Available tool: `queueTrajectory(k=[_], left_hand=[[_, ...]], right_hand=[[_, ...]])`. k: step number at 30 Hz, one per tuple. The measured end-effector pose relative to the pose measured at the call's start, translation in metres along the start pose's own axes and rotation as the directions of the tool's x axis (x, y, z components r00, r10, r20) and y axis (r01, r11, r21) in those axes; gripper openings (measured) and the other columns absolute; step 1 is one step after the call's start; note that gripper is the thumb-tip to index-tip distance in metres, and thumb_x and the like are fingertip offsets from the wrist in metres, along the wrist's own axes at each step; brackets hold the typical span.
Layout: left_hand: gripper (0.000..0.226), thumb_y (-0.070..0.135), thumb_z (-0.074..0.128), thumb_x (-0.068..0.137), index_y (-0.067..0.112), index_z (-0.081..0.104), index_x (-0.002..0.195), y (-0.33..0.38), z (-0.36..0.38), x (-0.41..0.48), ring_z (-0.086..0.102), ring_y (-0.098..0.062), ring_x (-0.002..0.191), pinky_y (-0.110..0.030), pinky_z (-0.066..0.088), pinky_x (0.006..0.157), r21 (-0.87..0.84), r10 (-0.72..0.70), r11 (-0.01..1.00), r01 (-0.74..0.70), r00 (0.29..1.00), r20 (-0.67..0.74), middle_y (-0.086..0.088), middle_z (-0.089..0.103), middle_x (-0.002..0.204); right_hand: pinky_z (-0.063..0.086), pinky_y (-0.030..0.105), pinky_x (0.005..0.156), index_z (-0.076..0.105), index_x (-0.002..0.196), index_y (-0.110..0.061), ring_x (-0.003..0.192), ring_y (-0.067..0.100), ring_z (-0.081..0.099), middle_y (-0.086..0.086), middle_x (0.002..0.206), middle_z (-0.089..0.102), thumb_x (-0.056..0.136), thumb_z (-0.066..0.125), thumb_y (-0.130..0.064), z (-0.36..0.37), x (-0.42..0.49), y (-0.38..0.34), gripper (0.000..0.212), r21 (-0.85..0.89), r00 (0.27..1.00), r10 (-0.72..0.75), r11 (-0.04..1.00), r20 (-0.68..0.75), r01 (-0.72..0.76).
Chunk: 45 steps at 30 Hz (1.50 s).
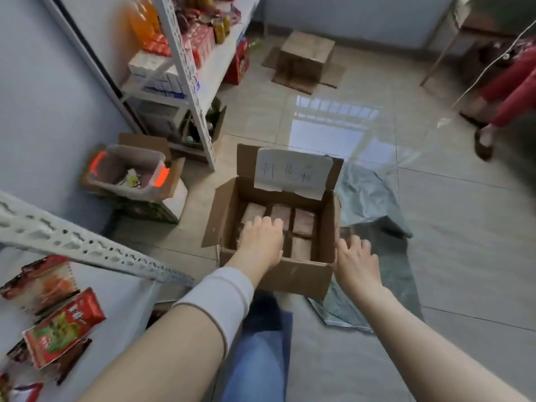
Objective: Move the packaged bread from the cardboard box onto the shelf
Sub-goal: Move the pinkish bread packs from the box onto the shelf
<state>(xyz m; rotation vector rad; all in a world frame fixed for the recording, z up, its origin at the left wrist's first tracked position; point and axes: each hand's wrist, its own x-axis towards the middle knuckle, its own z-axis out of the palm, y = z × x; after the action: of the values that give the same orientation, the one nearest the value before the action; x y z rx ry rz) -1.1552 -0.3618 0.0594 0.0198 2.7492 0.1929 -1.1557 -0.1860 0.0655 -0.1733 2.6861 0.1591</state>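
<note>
An open cardboard box stands on the tiled floor in front of me, with a handwritten paper label on its raised back flap. Several brownish packaged breads lie in rows inside it. My left hand reaches down into the box, fingers curled over the packs on the left side; whether it grips one is hidden. My right hand hovers at the box's right rim with fingers loosely bent, holding nothing. The white shelf at my lower left carries red snack packets.
A second white rack with drinks and boxes stands at the back left. A clear bin sits in a box by the wall. A grey plastic bag lies right of the box. Another carton sits far back. A person in red stands at right.
</note>
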Motion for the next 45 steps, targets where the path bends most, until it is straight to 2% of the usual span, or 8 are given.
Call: queueTrajectory(k=[10, 17, 23, 27, 33, 40, 43, 45], left_hand=[[0.047, 0.035, 0.057, 0.086, 0.012, 0.04, 0.124, -0.033, 0.124, 0.18, 0.046, -0.029, 0.117, -0.039, 0.039, 0.096, -0.097, -0.012, 0.994, 0.053, 0.924, 0.383, -0.011, 0.05, 0.126], [0.051, 0.028, 0.057, 0.088, 0.009, 0.038, 0.13, -0.015, 0.233, 0.3, 0.047, -0.032, 0.12, -0.042, 0.042, 0.1, -0.373, -0.077, 0.885, 0.278, 0.878, 0.473, -0.016, 0.048, 0.13], [0.051, 0.024, 0.054, 0.091, -0.001, 0.036, 0.132, 0.019, 0.277, 0.371, 0.042, -0.031, 0.123, -0.032, 0.035, 0.1, -0.568, -0.259, 0.722, 0.396, 0.915, 0.309, -0.02, 0.043, 0.131], [0.05, 0.019, 0.057, 0.089, -0.002, 0.035, 0.129, 0.038, 0.284, 0.389, 0.04, -0.033, 0.125, -0.033, 0.034, 0.1, -0.643, -0.376, 0.598, 0.478, 0.876, 0.301, -0.021, 0.039, 0.134], [0.063, 0.026, 0.063, 0.084, 0.0, 0.029, 0.131, 0.043, 0.286, 0.398, 0.044, -0.036, 0.124, -0.041, 0.038, 0.101, -0.641, -0.472, 0.513, 0.571, 0.811, 0.345, -0.018, 0.049, 0.133], [0.074, 0.035, 0.074, 0.073, 0.007, 0.034, 0.128, 0.029, 0.283, 0.393, 0.053, -0.03, 0.118, -0.035, 0.041, 0.099, -0.682, -0.482, 0.463, 0.567, 0.806, 0.343, -0.01, 0.059, 0.124], [0.052, 0.026, 0.076, 0.073, 0.01, 0.053, 0.117, 0.021, 0.276, 0.38, 0.058, -0.024, 0.108, -0.019, 0.04, 0.082, -0.742, -0.381, 0.471, 0.478, 0.868, 0.318, -0.008, 0.065, 0.113], [0.037, 0.018, 0.076, 0.073, 0.013, 0.06, 0.106, 0.016, 0.266, 0.365, 0.059, -0.02, 0.101, -0.013, 0.038, 0.077, -0.802, -0.33, 0.431, 0.414, 0.899, 0.287, -0.006, 0.065, 0.106]], right_hand=[[0.042, 0.035, 0.092, 0.04, 0.126, -0.012, 0.117, 0.027, 0.042, 0.009, 0.125, 0.043, 0.093, 0.046, -0.019, 0.125, 0.164, -0.012, 0.034, 0.218, 0.926, 0.108, 0.956, 0.362, -0.197], [0.037, 0.034, 0.101, 0.038, 0.131, 0.004, 0.122, 0.03, 0.044, 0.019, 0.132, 0.042, 0.091, 0.054, -0.037, 0.238, 0.263, -0.019, 0.059, 0.254, 0.728, 0.142, 0.878, 0.671, -0.405], [0.041, 0.034, 0.098, 0.032, 0.132, -0.002, 0.124, 0.029, 0.046, 0.016, 0.134, 0.038, 0.092, 0.054, -0.029, 0.299, 0.292, -0.023, 0.053, 0.23, 0.662, 0.223, 0.82, 0.715, -0.525], [0.044, 0.034, 0.093, 0.033, 0.129, -0.004, 0.12, 0.028, 0.051, 0.014, 0.134, 0.041, 0.097, 0.047, -0.015, 0.308, 0.298, -0.026, 0.037, 0.269, 0.65, 0.323, 0.718, 0.687, -0.641], [0.046, 0.035, 0.089, 0.031, 0.131, -0.007, 0.119, 0.031, 0.052, 0.014, 0.13, 0.05, 0.071, 0.078, -0.037, 0.295, 0.296, -0.015, 0.082, 0.335, 0.582, 0.228, 0.634, 0.781, -0.697], [0.045, 0.032, 0.081, 0.04, 0.125, -0.004, 0.106, 0.029, 0.058, 0.011, 0.117, 0.059, 0.08, 0.068, -0.042, 0.284, 0.287, -0.007, 0.066, 0.392, 0.556, 0.131, 0.579, 0.821, -0.715], [0.044, 0.031, 0.071, 0.052, 0.105, -0.003, 0.077, 0.02, 0.055, 0.003, 0.084, 0.056, 0.075, 0.072, -0.043, 0.276, 0.281, -0.001, 0.055, 0.403, 0.53, 0.136, 0.502, 0.837, -0.765], [0.046, 0.031, 0.071, 0.058, 0.103, 0.003, 0.084, 0.026, 0.061, 0.009, 0.091, 0.064, 0.071, 0.076, -0.045, 0.268, 0.277, 0.001, 0.06, 0.424, 0.527, 0.133, 0.447, 0.839, -0.788]])
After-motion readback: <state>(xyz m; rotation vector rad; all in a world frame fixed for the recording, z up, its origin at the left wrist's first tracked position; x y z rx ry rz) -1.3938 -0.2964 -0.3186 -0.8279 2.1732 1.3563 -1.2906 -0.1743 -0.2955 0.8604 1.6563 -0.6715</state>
